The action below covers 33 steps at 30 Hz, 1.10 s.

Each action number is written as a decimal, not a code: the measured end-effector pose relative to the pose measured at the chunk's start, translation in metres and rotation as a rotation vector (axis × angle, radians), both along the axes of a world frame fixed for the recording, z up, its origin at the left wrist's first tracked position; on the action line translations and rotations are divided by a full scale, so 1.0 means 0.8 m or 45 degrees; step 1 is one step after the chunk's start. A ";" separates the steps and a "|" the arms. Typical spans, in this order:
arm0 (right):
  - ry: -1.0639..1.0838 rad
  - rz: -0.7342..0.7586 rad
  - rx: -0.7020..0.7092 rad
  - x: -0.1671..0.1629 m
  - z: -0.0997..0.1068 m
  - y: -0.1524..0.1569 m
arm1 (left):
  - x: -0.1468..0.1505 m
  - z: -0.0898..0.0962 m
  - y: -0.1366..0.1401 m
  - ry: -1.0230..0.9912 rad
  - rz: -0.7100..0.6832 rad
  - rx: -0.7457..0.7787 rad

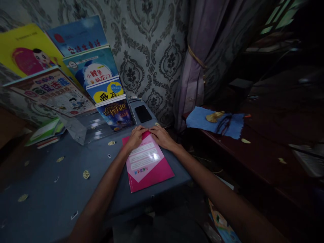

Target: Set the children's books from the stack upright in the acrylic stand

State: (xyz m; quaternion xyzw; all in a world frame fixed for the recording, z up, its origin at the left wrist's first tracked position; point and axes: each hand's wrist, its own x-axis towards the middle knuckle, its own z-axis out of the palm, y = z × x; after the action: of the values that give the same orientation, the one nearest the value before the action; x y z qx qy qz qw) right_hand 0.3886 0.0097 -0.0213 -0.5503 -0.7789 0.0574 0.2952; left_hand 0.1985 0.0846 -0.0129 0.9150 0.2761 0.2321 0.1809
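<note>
A pink book (152, 173) lies flat near the table's front right corner. Its cover bears a pale text panel, and its coloured title looks upside down from here. My left hand (137, 137) rests on the far edge of the book, left of centre, fingers stretched inward and lying over it. Beside it, my right hand (161, 136) lies on the same edge toward the right corner, fingers also stretched inward. The two sets of fingertips nearly meet. Just beyond the hands is a black phone (143, 113).
Several picture books, including a dark blue one (116, 113), stand in a clear rack (76, 130) at the back left. More books (48, 131) lie stacked beside it. Right of the gap stands a dark red bench (253, 162) with a blue cloth (202, 118). A tied curtain (193, 81) hangs behind.
</note>
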 end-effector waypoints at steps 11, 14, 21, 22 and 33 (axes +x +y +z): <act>-0.036 0.098 0.059 0.008 -0.007 -0.039 | 0.006 0.005 -0.007 0.113 0.024 0.107; -0.046 0.118 0.065 0.008 -0.005 -0.041 | 0.009 0.012 -0.017 0.230 0.048 0.182; -0.021 0.121 0.083 0.009 -0.006 -0.040 | 0.009 0.016 -0.024 0.260 0.060 0.117; -0.017 0.124 0.081 0.009 -0.006 -0.040 | 0.008 0.016 -0.023 0.253 0.057 0.102; -0.056 0.119 -0.012 0.008 0.002 -0.044 | 0.006 0.014 -0.024 0.284 0.021 0.094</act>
State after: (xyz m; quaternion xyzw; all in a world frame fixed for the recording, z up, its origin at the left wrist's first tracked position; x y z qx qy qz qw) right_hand 0.3951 -0.0252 -0.0194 -0.5157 -0.8099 0.0628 0.2725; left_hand 0.2034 0.0656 -0.0018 0.9388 0.2935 0.1405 0.1134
